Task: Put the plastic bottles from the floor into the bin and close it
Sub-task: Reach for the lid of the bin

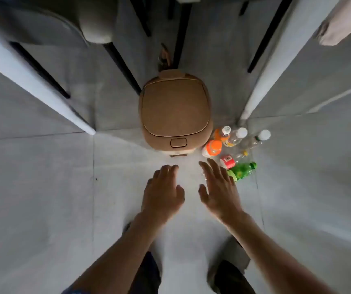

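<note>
A tan bin [173, 110] stands on the floor ahead of me with its lid down and a push button [178, 143] at the front. Several plastic bottles lie on the floor to its right: an orange-labelled bottle [212, 147], another orange one [222, 133], two clear bottles with white caps [237, 136] [256, 140], a red-labelled bottle [228, 161] and a green bottle [242, 169]. My left hand [163, 194] hovers in front of the bin, fingers apart, empty. My right hand [219, 187] is spread and empty, its fingertips just left of the green bottle.
White table legs [81, 122] [246, 111] stand left and right of the bin, with black chair legs [125, 68] behind. A grey cushioned chair [64, 22] is at the upper left. The floor is pale tile. My feet [229, 276] are at the bottom.
</note>
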`<state>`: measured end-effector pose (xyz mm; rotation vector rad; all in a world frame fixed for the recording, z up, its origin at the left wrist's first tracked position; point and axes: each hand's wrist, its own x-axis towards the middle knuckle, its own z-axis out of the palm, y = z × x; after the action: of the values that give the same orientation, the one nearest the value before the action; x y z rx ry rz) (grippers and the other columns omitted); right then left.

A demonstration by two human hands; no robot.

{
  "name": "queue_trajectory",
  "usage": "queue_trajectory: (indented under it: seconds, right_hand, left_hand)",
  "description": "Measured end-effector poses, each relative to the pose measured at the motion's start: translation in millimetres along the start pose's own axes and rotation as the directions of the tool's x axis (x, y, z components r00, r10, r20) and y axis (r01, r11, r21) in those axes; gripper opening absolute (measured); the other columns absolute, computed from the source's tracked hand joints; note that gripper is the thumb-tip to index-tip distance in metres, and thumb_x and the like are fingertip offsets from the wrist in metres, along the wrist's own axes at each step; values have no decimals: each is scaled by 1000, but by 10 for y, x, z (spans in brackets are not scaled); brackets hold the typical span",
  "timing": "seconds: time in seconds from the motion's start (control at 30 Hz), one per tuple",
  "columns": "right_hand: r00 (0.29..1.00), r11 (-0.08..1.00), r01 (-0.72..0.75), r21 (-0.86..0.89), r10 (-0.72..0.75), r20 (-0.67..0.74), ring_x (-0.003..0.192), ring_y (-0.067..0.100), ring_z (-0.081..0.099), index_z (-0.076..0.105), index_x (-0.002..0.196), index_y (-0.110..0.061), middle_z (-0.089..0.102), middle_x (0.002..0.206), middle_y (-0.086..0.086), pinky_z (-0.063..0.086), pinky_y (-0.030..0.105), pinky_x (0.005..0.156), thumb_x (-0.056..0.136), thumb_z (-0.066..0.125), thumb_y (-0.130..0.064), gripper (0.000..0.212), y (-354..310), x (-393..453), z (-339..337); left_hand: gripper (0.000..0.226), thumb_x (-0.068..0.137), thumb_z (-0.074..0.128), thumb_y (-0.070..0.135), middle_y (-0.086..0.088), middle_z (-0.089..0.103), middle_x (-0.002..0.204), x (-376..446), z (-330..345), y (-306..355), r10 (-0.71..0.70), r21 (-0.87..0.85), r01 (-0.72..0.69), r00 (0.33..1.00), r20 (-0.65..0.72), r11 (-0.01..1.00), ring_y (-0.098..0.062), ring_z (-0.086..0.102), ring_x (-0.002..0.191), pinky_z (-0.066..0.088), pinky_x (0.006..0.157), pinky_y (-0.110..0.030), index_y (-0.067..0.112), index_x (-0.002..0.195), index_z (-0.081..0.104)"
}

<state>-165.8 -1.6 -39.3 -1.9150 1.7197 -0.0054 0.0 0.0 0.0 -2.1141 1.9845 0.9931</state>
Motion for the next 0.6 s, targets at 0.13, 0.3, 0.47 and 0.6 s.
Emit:
queue_trajectory:
  seconds: [0.13,0.3,0.47,0.6]
  right_hand:
    - [936,931,282,-234,-320,-146,143,39,34,34,151,-11,34,158,16,32,55,115,83,61,-17,73,187,506,443]
    - [799,788,407,-462,-552,-237,145,36,31,36,149,-6,34,158,15,32,57,113,81,59,-17,73,512,973,704]
    - [646,722,469,-509,-673,-360,144,35,35,40,147,-9,38,156,14,39,58,105,79,62,-11,72,742,1182,904]
    - [556,728,488,-482,-685,-471,145,32,34,41,147,-10,37,156,11,38,56,107,83,60,-14,66,767,1228,992]
  left_hand:
    - [70,76,62,16,-20,42,150,615,479,-250,308,205,-269,932,-192,941,-38,39,138,35,111,-52,4,142,44]
    - [77,78,56,12,-16,28,159,1022,752,-574,519,397,-394,806,-283,829,-31,23,148,27,116,-51,4,150,31]
    - [68,82,60,17,-16,41,152,1212,965,-760,637,520,-420,679,-363,744,-33,32,140,20,117,-46,8,146,39]
    - [65,78,62,21,-18,53,142,1299,934,-772,678,553,-414,580,-451,723,-33,43,126,34,103,-49,9,140,43]
